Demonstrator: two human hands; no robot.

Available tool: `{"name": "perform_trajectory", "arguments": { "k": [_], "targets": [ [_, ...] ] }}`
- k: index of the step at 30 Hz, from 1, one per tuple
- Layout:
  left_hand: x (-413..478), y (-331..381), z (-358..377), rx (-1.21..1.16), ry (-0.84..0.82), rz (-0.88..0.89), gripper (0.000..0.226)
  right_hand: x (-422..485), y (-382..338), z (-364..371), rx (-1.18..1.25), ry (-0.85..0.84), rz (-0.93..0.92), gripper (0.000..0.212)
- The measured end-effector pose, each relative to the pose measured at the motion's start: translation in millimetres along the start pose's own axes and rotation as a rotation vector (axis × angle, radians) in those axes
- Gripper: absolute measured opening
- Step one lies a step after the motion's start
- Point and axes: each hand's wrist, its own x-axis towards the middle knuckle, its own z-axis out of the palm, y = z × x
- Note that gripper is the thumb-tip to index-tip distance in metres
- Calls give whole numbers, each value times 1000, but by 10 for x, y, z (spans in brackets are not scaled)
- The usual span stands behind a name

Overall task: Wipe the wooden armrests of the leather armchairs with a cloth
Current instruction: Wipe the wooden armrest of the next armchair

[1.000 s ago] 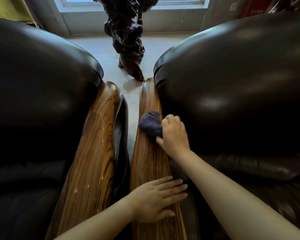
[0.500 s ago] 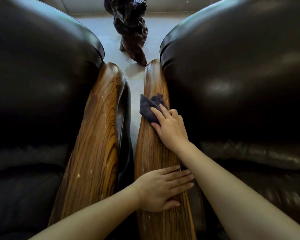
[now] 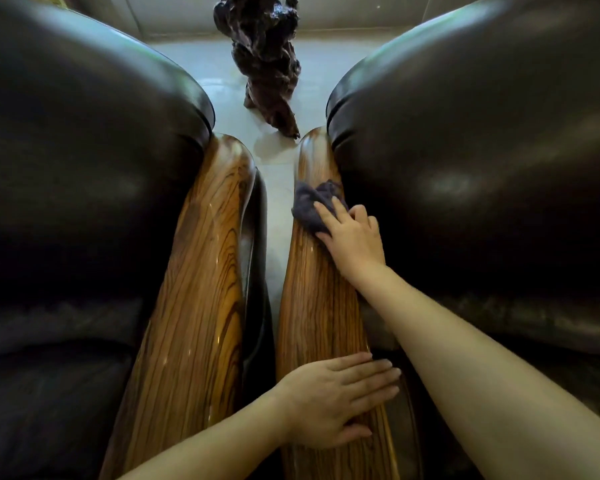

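Note:
Two dark leather armchairs stand side by side, each with a striped wooden armrest facing the narrow gap between them. My right hand [image 3: 352,237] presses a small dark blue-grey cloth [image 3: 310,206] flat onto the far part of the right chair's armrest [image 3: 319,299], fingers spread over the cloth's near edge. My left hand [image 3: 336,400] lies palm down on the near part of the same armrest, fingers apart, holding nothing. The left chair's armrest [image 3: 194,289] is bare and glossy.
A dark gnarled wood carving [image 3: 264,53] stands on the pale tiled floor [image 3: 278,157] just beyond the armrest tips. The bulging leather back of the left chair [image 3: 84,168] and that of the right chair [image 3: 482,150] close in on both sides.
My right hand has slid the cloth farther along the right armrest, away from me, and its fingers have flattened out. The view has tilted downward. My left hand stays put.

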Motion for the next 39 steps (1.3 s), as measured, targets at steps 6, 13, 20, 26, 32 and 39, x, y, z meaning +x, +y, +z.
{"name": "perform_trajectory", "arguments": {
  "k": [6,13,20,26,32,39],
  "targets": [
    [-19,-1,58,4,4,-17,57,-111,1,24,72,26,-51,51],
    [-16,20,22,-80,32,4,53,-1259,40,-116,201,-41,-199,53],
    [-21,12,77,62,70,3,55,-1081,87,-78,-3,25,-304,54],
    [-23,8,53,77,25,4,56,-119,87,-87,68,-20,-109,50],
    [-25,35,49,81,34,-27,56,-274,95,-76,186,-38,-139,49],
    [-44,31,39,119,73,-6,53,-993,98,-116,285,-77,-223,55]
  ]
}}
